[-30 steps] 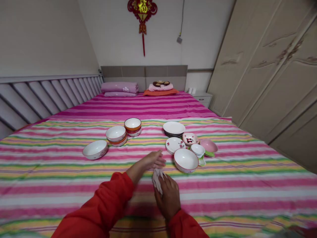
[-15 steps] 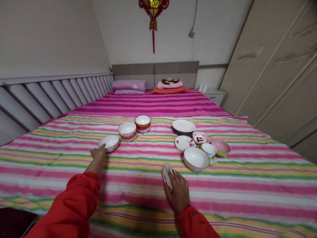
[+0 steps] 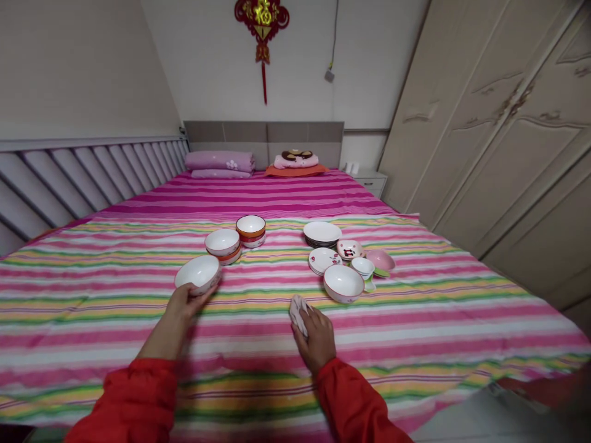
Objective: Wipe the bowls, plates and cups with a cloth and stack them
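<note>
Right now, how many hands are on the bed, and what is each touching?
2. The left hand grips the tilted white bowl at the left end of the dishes. The right hand holds a crumpled cloth on the striped sheet.

A striped sheet (image 3: 415,320) is covering the bed, with 2 stacks of orange-banded bowls (image 3: 235,237) sitting beyond its middle. A stack of plates (image 3: 322,233) and a pink bowl (image 3: 381,261) are lying to the right. A red knot ornament (image 3: 262,18) is hanging on the wall.
</note>
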`<state>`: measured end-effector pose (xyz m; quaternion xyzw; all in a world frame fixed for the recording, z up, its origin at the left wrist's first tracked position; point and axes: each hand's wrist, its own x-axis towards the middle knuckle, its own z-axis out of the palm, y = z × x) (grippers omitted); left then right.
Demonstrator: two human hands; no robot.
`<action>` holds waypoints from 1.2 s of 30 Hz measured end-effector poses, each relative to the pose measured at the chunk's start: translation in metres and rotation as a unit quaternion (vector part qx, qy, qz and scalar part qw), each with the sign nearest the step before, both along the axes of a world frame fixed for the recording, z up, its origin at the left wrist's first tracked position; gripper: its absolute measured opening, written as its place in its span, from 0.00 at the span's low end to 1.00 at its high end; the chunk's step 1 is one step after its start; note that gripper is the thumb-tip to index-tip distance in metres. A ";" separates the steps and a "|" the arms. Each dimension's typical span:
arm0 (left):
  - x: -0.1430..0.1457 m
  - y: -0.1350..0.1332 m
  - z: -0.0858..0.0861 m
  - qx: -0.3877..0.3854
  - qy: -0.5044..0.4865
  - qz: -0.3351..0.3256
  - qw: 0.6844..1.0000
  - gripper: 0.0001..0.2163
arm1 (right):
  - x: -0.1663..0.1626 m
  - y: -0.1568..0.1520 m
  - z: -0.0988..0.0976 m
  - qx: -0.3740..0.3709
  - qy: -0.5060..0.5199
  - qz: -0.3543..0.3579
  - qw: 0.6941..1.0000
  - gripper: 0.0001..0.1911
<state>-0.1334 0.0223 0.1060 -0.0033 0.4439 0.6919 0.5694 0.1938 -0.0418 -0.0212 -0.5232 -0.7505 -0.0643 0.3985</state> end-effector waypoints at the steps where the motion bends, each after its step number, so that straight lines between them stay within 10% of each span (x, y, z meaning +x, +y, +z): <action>1: 0.012 -0.003 -0.001 0.001 0.001 -0.008 1.000 0.30 | 0.000 0.000 0.001 -0.005 0.004 0.001 1.000 0.18; 9: 0.139 -0.029 -0.040 0.107 0.059 -0.110 0.986 0.20 | 0.004 0.001 0.014 -0.088 0.181 0.062 0.978 0.17; 16: 0.175 -0.030 -0.083 0.156 0.138 -0.109 0.972 0.28 | 0.009 0.014 0.051 -0.172 0.623 0.005 0.763 0.23; 24: 0.165 -0.029 -0.091 0.170 0.193 -0.128 0.958 0.25 | -0.064 0.014 0.069 -0.162 0.189 0.178 0.952 0.24; 31: 0.166 -0.027 -0.085 0.151 0.160 -0.137 0.966 0.23 | -0.039 0.017 0.059 -0.184 -0.171 0.182 0.951 0.27; 36: 0.173 -0.026 -0.079 0.115 0.152 -0.144 0.971 0.26 | -0.014 0.029 0.069 -0.207 -0.189 0.186 0.942 0.20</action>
